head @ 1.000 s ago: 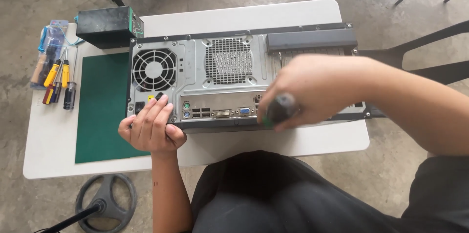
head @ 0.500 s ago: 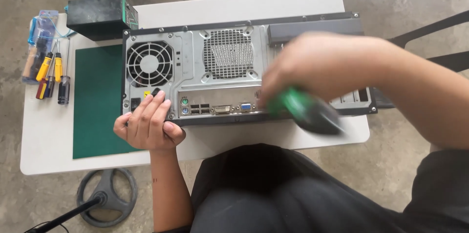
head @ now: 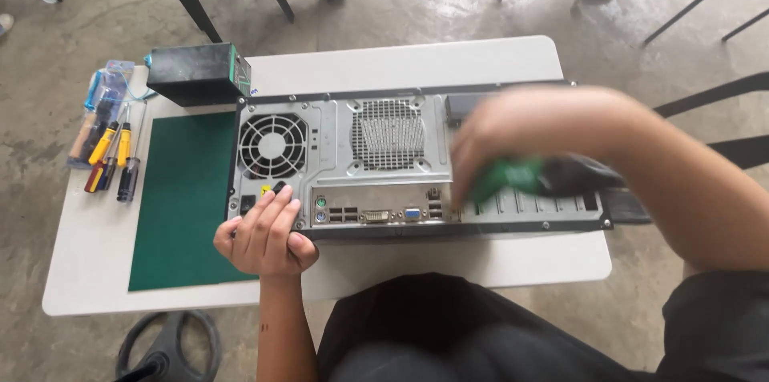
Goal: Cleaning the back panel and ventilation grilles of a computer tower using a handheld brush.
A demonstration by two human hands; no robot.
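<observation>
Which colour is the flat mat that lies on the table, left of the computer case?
Dark green. The mat shows plainly in the head view.

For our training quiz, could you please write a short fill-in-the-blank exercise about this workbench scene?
1. The left hand rests on the computer case near its round ____.
2. The right hand holds a tool with a ____ handle.
3. The cutting mat lies to the ____ of the case.

Answers: fan; green; left
</observation>
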